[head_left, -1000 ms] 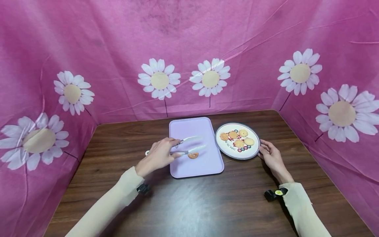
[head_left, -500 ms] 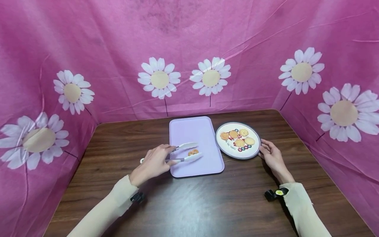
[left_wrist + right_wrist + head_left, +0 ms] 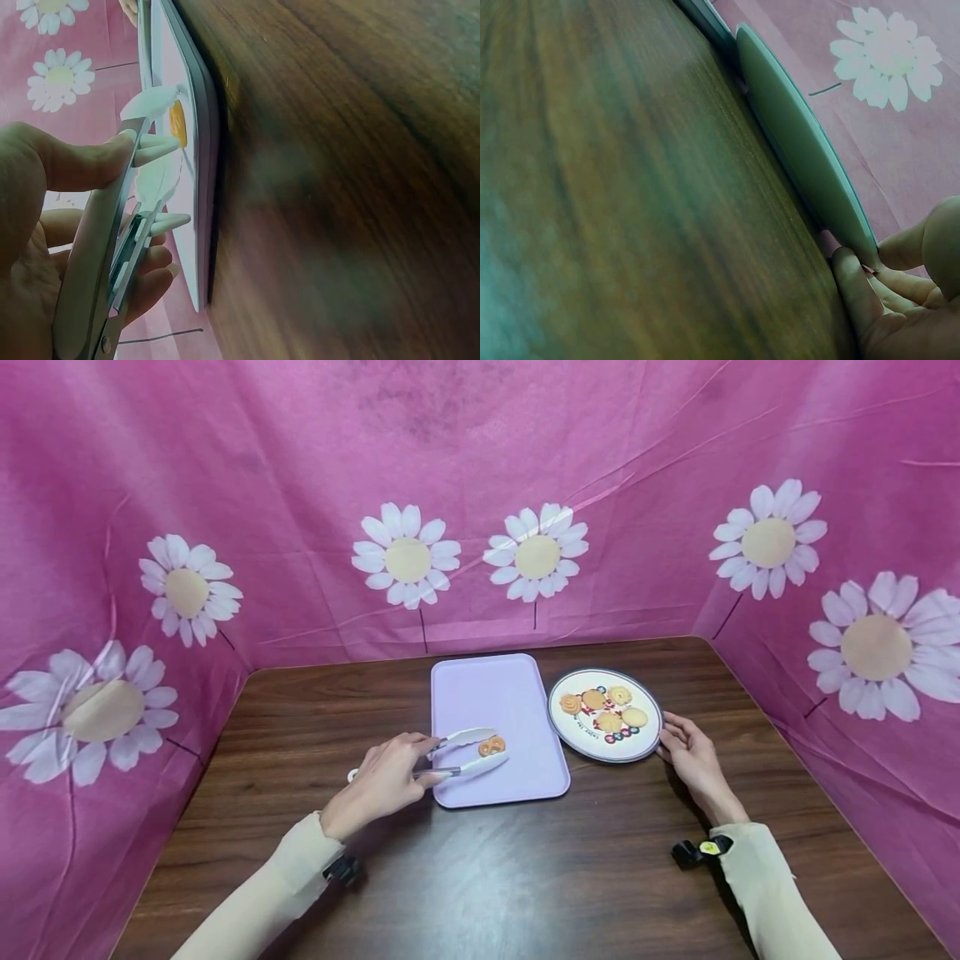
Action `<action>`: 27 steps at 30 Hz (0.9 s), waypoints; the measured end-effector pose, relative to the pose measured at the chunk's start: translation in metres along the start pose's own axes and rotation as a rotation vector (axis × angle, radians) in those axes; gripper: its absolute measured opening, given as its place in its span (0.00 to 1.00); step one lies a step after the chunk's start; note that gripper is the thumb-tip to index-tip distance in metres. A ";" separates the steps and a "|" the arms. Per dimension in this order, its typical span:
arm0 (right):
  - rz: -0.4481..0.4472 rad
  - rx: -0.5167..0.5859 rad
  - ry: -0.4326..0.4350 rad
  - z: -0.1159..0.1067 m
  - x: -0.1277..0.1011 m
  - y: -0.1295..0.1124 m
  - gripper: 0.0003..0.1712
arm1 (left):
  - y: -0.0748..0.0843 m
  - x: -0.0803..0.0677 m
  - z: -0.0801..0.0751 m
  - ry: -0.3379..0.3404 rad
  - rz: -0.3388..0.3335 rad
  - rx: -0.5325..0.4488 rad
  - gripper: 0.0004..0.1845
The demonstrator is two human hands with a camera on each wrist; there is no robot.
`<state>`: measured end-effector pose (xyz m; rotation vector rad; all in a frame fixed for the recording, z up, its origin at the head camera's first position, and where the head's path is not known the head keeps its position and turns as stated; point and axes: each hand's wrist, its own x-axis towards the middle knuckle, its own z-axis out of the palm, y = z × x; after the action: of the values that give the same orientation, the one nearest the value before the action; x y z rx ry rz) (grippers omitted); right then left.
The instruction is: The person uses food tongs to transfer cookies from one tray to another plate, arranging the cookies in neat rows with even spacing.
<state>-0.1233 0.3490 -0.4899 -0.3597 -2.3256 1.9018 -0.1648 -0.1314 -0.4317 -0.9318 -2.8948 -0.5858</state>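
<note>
My left hand [image 3: 384, 779] grips a pair of metal tongs [image 3: 96, 255] with white tips, thumb on one arm and fingers on the other. The tong tips are spread on either side of a small brown pretzel-shaped cookie [image 3: 492, 746], close over the lilac tray [image 3: 510, 693] it lies on. At the right, my right hand [image 3: 693, 758] pinches the rim of a round white plate [image 3: 585, 739] with a dark edge, thumb above and fingers beneath, as the right wrist view shows. Several cookies [image 3: 609, 721] of different shapes lie on that plate.
The plate's left rim sits right beside the tray's right edge. Both are on a dark brown wooden table [image 3: 525, 877]. A pink cloth [image 3: 465, 460] with white daisies hangs along the back and both sides.
The left hand has drawn back left and slightly toward the front with the tongs. Their tips now straddle the pretzel-shaped cookie, which they partly covered before. The right hand stays on the plate.
</note>
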 end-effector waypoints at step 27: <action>0.024 -0.058 0.005 0.000 0.003 0.001 0.33 | -0.003 -0.004 0.003 0.040 0.028 0.008 0.26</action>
<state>-0.1260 0.3498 -0.4908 -0.3996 -2.3874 1.8445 -0.1630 -0.1346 -0.4364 -0.9464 -2.8427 -0.5835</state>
